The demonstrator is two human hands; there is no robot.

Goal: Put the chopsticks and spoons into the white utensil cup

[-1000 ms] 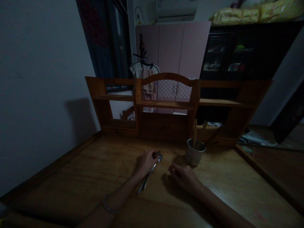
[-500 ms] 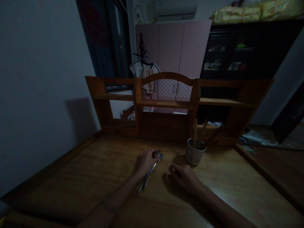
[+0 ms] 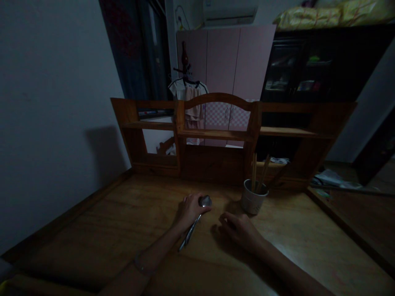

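Metal utensils [image 3: 205,201] now closer together, pinched in the left hand [image 3: 191,208]; right hand [image 3: 241,230] loosely half-open near the cup [image 3: 251,202].

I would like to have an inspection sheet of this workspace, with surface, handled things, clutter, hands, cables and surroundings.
Surface: wooden table, visible grain, raised edging at left and right.
Handled things: metal spoon, its bowl at the left hand; its handle lies close along another thin metal handle. Grey cup upright, wooden sticks standing in it.
Clutter: pale crumpled material beyond the table's right edge.
Hands: left gripping the spoon; right hand curled near the cup, holding nothing visible.
Cables: thin looped cord on the wall beside the air conditioner.
Surroundings: wooden shelf unit, pink cabinet, hanging clothes; dim light.
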